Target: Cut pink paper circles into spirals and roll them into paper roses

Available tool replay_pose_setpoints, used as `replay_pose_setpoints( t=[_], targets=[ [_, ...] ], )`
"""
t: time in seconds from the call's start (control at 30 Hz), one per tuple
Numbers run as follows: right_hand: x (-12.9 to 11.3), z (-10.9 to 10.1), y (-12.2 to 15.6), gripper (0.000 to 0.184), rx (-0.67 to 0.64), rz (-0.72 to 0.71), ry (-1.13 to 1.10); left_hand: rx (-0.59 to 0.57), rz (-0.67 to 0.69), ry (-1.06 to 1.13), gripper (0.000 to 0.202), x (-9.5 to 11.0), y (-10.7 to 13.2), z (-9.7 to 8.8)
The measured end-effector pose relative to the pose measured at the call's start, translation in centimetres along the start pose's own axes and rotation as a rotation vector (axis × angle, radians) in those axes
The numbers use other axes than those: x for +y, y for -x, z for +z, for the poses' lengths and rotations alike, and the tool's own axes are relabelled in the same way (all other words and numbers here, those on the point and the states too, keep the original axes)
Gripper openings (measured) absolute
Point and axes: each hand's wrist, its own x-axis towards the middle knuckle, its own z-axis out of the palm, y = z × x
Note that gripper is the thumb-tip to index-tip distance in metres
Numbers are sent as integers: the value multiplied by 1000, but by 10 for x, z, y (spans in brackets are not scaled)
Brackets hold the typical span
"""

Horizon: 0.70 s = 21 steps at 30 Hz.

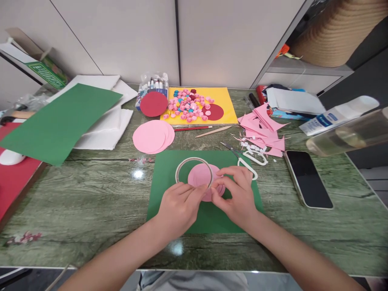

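My left hand (178, 206) is closed on a thin roll of clear tape (194, 161), holding it upright by its near rim. My right hand (236, 194) pinches at the same spot on the roll, fingertips pressed together at the tape's edge. Behind the roll lies a stack of pink paper circles (201, 178) on a small green sheet (169, 169). Both hands hover over that sheet near the table's front middle.
White-handled scissors (251, 159) lie right of the sheet, a phone (309, 178) farther right. Pink scraps (260, 129), pink circles (153, 136), a yellow sheet (224, 105) with small paper rosettes, a dark red disc (153, 104), a large green sheet (60, 121) and a glue bottle (336, 115) surround them.
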Motion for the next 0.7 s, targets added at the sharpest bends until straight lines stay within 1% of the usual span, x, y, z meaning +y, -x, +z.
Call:
replay_pose_setpoints(
  t=[0.1,0.2,0.27,0.37,0.43,0.5,0.57,0.63,0.67,0.7],
  targets=[
    [-2,2,0,6,39,-16,23,6,-46,47,23,-2,2,2],
    [-3,4,0,5,52,-17,45,4,-133,98,20,-3,0,5],
    [-1,6,-1,5,49,-1,46,23,-188,139,18,-1,-2,5],
    [10,4,-6,5,27,90,49,63,-207,219,16,5,-6,1],
    [22,0,-10,6,12,221,5,72,-181,249,17,4,-8,-2],
    [33,-6,-14,6,-7,352,-186,71,-187,184,18,-6,-9,-6],
    [41,-10,-15,11,-72,443,-455,45,-277,4,20,-25,-10,-12],
    [44,-13,-13,18,-141,501,-720,-45,-390,-211,23,-50,-12,-21],
    [45,-14,-12,21,-179,526,-824,-79,-452,-328,24,-61,-13,-26],
    [45,-14,-11,23,-212,549,-904,-144,-501,-433,26,-71,-13,-32]
  ],
)
